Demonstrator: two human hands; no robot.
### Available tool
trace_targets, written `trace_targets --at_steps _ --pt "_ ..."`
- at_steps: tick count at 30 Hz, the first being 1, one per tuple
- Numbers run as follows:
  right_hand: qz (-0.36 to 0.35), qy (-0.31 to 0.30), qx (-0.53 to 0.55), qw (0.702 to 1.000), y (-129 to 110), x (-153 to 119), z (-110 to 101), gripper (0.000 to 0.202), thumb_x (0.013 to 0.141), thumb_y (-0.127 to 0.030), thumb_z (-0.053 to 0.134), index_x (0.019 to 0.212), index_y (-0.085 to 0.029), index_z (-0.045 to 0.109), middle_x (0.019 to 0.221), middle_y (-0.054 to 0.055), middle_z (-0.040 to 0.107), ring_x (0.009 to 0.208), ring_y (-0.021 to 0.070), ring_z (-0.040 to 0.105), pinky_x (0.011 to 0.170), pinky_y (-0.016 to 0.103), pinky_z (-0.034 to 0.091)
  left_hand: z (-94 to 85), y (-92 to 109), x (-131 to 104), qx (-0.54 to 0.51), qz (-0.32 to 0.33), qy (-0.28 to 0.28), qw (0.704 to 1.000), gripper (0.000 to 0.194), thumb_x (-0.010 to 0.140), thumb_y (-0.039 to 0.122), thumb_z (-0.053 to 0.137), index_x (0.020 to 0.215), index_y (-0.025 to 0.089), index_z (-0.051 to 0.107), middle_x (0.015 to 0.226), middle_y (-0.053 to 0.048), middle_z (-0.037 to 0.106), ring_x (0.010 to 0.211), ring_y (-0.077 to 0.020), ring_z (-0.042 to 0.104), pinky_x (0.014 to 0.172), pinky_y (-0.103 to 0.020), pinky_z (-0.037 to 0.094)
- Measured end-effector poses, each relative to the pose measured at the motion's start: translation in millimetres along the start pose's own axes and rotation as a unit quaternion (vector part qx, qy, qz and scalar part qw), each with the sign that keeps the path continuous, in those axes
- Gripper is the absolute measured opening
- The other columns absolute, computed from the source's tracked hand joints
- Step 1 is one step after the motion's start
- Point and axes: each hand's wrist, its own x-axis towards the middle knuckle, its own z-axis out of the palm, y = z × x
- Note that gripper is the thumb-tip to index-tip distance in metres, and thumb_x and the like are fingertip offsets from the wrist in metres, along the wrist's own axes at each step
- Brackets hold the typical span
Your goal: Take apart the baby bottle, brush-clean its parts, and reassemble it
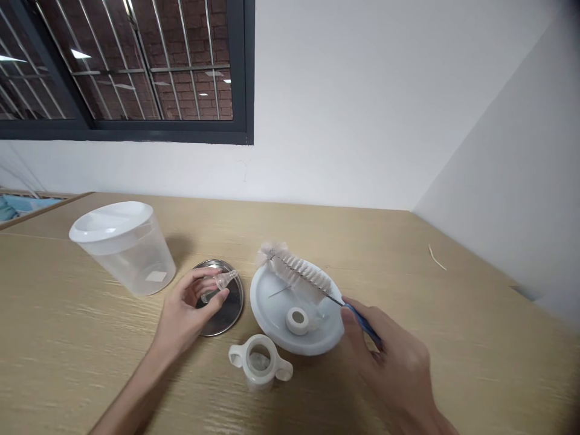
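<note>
One brush (308,275) sits in the right hand (394,356) (bucket label (156,276) unreadable).

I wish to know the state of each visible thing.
Shallow white round bowl: upright, occupied.
White plastic ring: lying in the bowl.
White-bristled, blue-handled brush: gripped by right hand.
Small clear cone-shaped piece: pinched by left hand.
Clear bottle with white handled collar: uncovered, upright.
Round silver metal plate: lying flat.
Translucent white-topped plastic tub: standing; whether closed, unclear.
</note>
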Motion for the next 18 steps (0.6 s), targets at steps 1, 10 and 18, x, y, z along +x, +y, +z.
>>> trace_targets --at_steps 1,10,18 --pt "-0.003 -0.001 -0.003 1.000 -1 1 -1 0.020 0.101 -0.030 0.060 0.100 -0.017 0.074 0.079 0.004 0.078 0.059 0.0140 0.071 0.055 0.024 0.052 -5.1 -2 4 0.043 0.000 0.009 0.999 0.039 0.077 0.038 0.084 0.107 0.018 0.068 0.109 -0.012 0.077 0.090 -0.0227 0.076 0.087 -0.039 0.063" --pt "-0.016 0.001 -0.008 1.000 1 1 0 0.020 0.101 -0.029 0.059 0.099 -0.015 0.074 0.077 0.004 0.078 0.058 0.0132 0.071 0.055 0.022 0.052 -36.9 -16 25 0.323 -0.003 0.017 0.946 0.045 0.085 0.056 0.068 0.112 0.021 0.071 0.115 -0.011 0.076 0.098 -0.0297 0.073 0.092 -0.047 0.056" --pt "-0.014 0.003 -0.005 1.000 2 0 1 0.019 0.101 -0.030 0.059 0.100 -0.017 0.073 0.075 0.002 0.077 0.056 0.0133 0.070 0.055 0.023 0.052 -44.2 -42 28 0.389 -0.015 0.044 0.920 0.049 0.094 0.051 0.055 0.126 0.016 0.066 0.114 -0.017 0.075 0.101 -0.0327 0.072 0.091 -0.048 0.056"
